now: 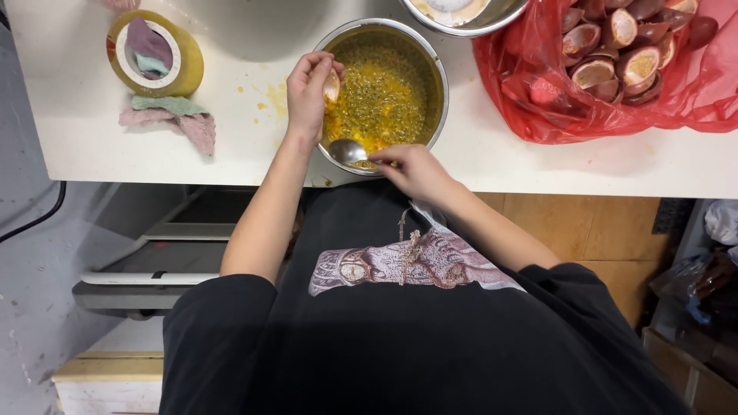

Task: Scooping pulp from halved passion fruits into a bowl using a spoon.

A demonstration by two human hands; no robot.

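A steel bowl (434,73) holding yellow pulp with dark seeds stands at the near edge of a white table (231,46). My left hand (307,92) holds a passion fruit half (331,86) over the bowl's left rim, cut side toward the pulp. My right hand (415,170) grips a metal spoon (350,152) at the bowl's near rim, its scoop pointing left just under the fruit half.
A red plastic bag (523,92) of emptied passion fruit shells lies at the right. A second steel bowl (461,15) sits behind. A yellow tape roll (188,65) stuffed with cloth and a pink and green rag (173,115) lie at the left. Yellow juice stains the table.
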